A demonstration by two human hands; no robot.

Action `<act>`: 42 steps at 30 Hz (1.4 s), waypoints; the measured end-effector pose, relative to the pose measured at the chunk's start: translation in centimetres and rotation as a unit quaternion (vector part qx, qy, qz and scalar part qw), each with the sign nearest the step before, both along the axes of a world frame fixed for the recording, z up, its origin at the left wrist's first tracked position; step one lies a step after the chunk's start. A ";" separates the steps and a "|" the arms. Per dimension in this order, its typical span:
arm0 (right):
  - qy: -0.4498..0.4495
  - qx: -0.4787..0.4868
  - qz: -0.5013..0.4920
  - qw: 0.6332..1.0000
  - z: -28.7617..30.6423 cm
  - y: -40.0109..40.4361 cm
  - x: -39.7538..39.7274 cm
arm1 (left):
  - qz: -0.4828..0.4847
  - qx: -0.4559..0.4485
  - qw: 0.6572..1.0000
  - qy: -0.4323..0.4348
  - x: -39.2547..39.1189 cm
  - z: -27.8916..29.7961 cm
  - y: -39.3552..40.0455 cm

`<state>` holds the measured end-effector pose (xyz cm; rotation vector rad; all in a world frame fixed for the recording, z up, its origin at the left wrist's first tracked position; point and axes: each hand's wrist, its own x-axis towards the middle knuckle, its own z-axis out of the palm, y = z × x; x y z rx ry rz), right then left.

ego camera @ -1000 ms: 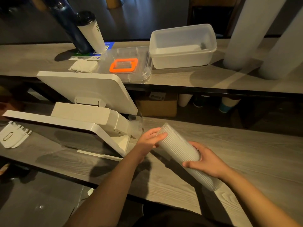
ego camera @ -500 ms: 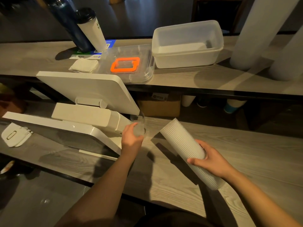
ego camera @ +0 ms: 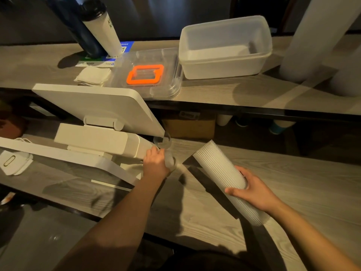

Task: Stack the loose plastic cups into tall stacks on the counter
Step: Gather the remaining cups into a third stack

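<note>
— Where are the hands?

— Well apart; the right hand (ego camera: 254, 190) is wrapped round the middle of a long stack of cups (ego camera: 224, 178), fingers curled over its top side, thumb underneath; the stack lies tilted, its upper end pointing up and left, its lower end near the front of the lower counter (ego camera: 293, 182).

— And the left?

— The left hand (ego camera: 156, 163) is at the right end of the white terminal base (ego camera: 93, 141); its fingers curl round a clear loose cup (ego camera: 169, 161), which sits just beside that base, under the corner of the tilted white screen (ego camera: 93, 108); how many cups are in that clear bundle I cannot tell.

— What lies further out?

— On the upper shelf (ego camera: 224, 90): a translucent tub (ego camera: 224, 49), a clear lid with an orange frame (ego camera: 145, 74) just left of it, folded napkins (ego camera: 92, 76), a white tumbler with a black cap (ego camera: 101, 26) beside a dark bottle (ego camera: 74, 22); at far right, two tall white cup columns (ego camera: 304, 36); at far left on the lower counter, a small white holder (ego camera: 13, 163).
</note>
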<state>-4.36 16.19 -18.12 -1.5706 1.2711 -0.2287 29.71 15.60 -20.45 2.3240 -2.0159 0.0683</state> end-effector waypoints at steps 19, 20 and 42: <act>0.001 -0.001 0.049 0.999 2.4 1.0 0.8 | 0.306 0.015 0.541 0.783 -5.7 8.0 1.2; 0.003 -0.006 0.054 0.999 2.5 1.2 0.9 | 0.300 0.022 0.531 0.792 -5.8 8.2 1.4; -0.011 -0.039 0.043 0.998 3.3 2.1 1.5 | 0.202 0.066 0.585 0.783 -7.7 9.1 4.0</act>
